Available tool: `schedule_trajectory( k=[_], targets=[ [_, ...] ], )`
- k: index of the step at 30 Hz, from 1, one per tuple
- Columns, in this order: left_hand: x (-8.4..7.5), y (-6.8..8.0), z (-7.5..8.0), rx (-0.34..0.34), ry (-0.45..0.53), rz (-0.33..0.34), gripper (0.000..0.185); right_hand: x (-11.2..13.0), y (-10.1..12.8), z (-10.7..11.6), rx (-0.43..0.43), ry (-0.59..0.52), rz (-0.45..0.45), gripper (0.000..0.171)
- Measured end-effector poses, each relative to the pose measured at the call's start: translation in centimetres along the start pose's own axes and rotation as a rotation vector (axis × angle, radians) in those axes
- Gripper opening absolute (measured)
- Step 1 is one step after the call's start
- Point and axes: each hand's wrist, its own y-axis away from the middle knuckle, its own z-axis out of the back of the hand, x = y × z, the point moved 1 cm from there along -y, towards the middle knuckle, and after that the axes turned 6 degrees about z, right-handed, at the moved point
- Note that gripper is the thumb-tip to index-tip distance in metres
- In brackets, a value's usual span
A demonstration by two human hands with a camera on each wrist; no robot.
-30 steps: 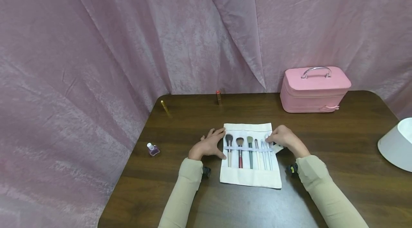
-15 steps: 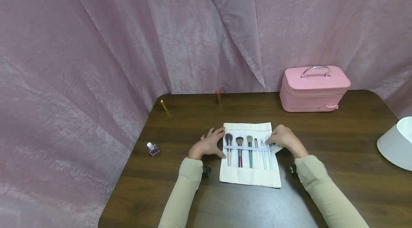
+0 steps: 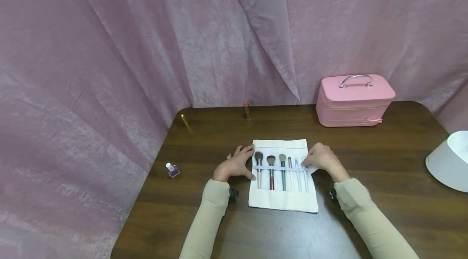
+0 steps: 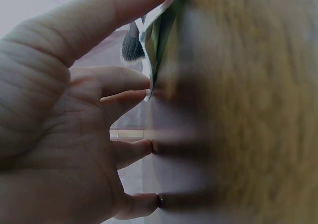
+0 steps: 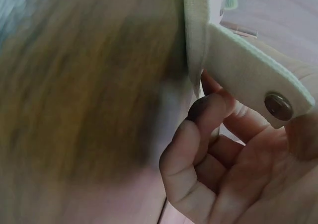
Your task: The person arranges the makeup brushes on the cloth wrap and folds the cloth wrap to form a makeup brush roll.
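Observation:
A white cloth makeup brush roll (image 3: 283, 201) lies unrolled on the table, several makeup brushes (image 3: 271, 173) held side by side under its lilac band. My left hand (image 3: 235, 165) rests at its left edge, fingers spread and thumb apart, fingertips right at the cloth. In the left wrist view a dark-bristled brush (image 4: 132, 46) shows past the thumb. At the right edge, my right hand (image 3: 321, 157) pinches the roll with curled fingers beside the thinnest brushes. A cloth tab (image 5: 253, 67) with a metal snap (image 5: 278, 106) sticks out across that palm; its thumb is largely hidden.
A pink vanity case (image 3: 354, 106) stands at the back right, and a white lampshade-like object (image 3: 446, 163) at the right edge. A lipstick (image 3: 246, 110) and a gold tube (image 3: 185, 120) stand at the back; a purple nail polish bottle (image 3: 173, 170) is at left.
My right fingertips have shifted slightly toward me along the roll's right edge, and the snap on the tab no longer shows in the head view. The left hand keeps its place.

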Motion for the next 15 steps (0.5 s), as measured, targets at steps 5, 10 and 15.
schedule_trajectory(
  k=[5, 10, 15],
  targets=[
    [0.0, 0.0, 0.1, -0.001, -0.003, -0.002, 0.101, 0.0, 0.0, 0.2, 0.008, -0.004, 0.018, 0.017],
    [0.0, 0.1, 0.1, 0.002, -0.009, -0.001, 0.101, 0.6, 0.6, 0.7, -0.019, -0.005, 0.108, 0.020],
    [0.0, 0.1, 0.3, 0.002, -0.014, -0.012, 0.099, 2.0, 1.6, 1.2, -0.102, 0.006, 0.217, 0.021]
  ],
)
